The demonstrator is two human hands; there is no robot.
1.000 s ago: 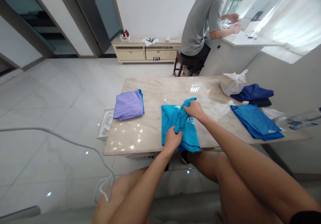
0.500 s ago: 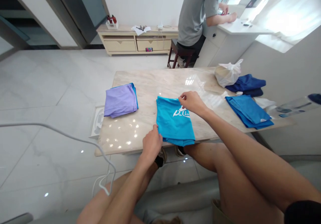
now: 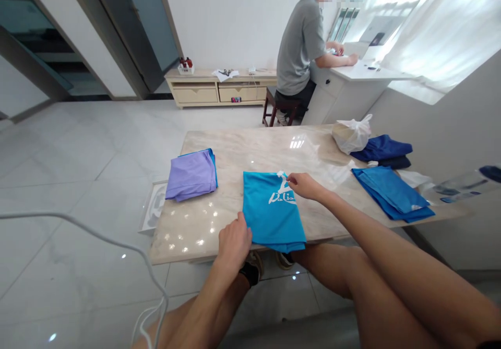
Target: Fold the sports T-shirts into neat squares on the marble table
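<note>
A folded bright-blue garment point(image 3: 270, 218) with white lettering and a white figure printed on it lies flat near the front edge of the table. My left hand point(image 3: 235, 239) is at its lower left edge, fingers curled and closed on the cloth. Across from it, my right hand point(image 3: 305, 185) pinches the upper right edge beside the print, thumb and finger together. To the left lies a folded purple garment point(image 3: 191, 176), with blue cloth showing under its far edge.
On the table's right are more folded blue cloth point(image 3: 393, 190), dark-blue cloth point(image 3: 385, 148), a tied white plastic bag point(image 3: 352, 135) and a clear bottle point(image 3: 462, 184) on its side. A white cable point(image 3: 97, 231) crosses at left. Another person point(image 3: 299, 46) sits at a white desk beyond.
The view has tilted up, so the table sits lower in the picture. My right hand has shifted slightly down the garment's right side, uncovering more of the white print; my left hand stays at the left edge.
</note>
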